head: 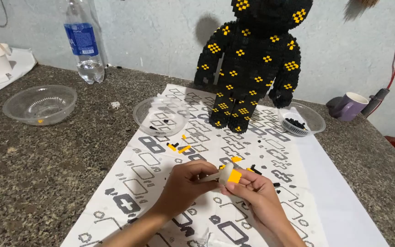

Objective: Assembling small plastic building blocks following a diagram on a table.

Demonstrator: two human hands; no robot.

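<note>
**Two hands meet over a small yellow block piece**

The left hand (186, 183) pinches a pale, slim stick-like tool (212, 177) whose long axis runs nearly level, left to right, its broader rounded end pointing toward the right hand (254, 190). The right hand's fingers are closed around a small yellow brick piece (234, 176), blocky and matte, held just above the printed sheet (152, 160) and touching the tool's tip. Both hands hover near the front middle of the desk (46, 160), a speckled, rough stone-like surface.

The sheet is white paper covered in grey and black outline diagrams, with loose yellow and black bits (179, 147) scattered on it. Behind them stands a tall black brick-built figure (252, 59) with studded texture and yellow diamond clusters. A ribbed clear plastic bowl (161, 116) sits left of the figure's feet, a second one (302, 120) holding dark pieces sits to its right, and a third (40, 105) lies well apart on the left. A clear water bottle (84, 41) stands by the wall; a purple mug (348, 106) lies far right.
</note>
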